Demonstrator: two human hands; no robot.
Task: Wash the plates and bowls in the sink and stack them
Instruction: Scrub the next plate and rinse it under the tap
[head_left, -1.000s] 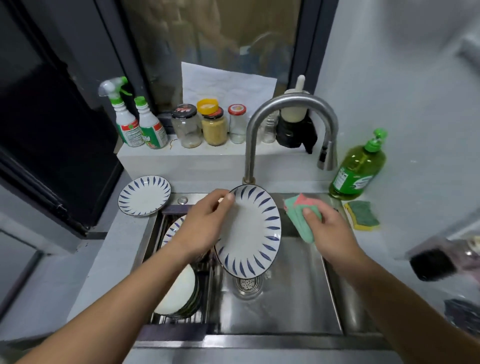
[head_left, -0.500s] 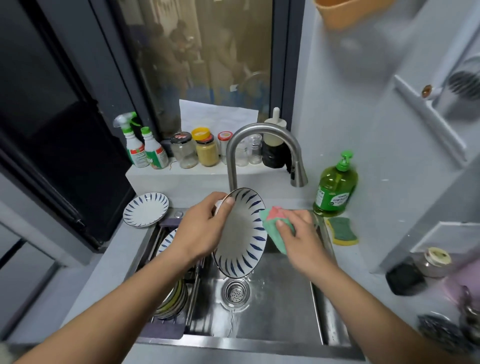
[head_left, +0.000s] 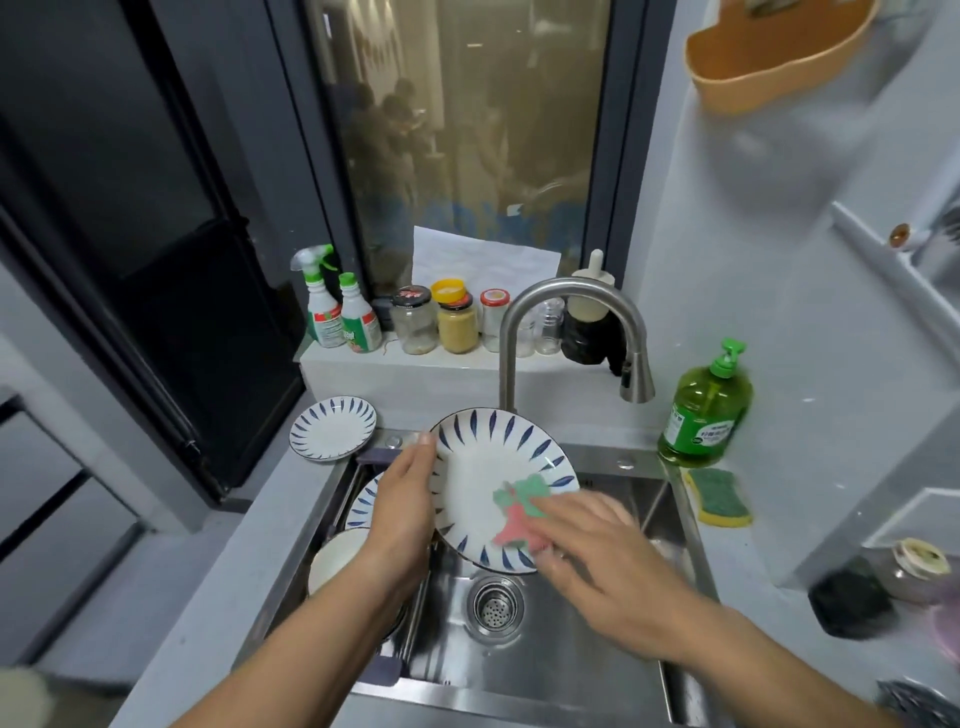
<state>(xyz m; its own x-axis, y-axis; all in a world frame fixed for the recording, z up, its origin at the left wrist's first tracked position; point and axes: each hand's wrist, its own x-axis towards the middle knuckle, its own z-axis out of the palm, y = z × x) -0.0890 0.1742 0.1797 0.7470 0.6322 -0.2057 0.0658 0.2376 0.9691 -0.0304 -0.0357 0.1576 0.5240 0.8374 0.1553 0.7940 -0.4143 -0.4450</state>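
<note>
Plate over the sink: the left grip clasps its rim, so keep that firm. The right grip presses the cloth, finger curl blurred; sweep to the rim.

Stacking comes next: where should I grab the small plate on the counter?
Take the plate by its near rim, from the front: it lies flat, face up, with its far edge close to the ledge, and its upturned rim probably leaves room to hook under, thumb on top.
</note>
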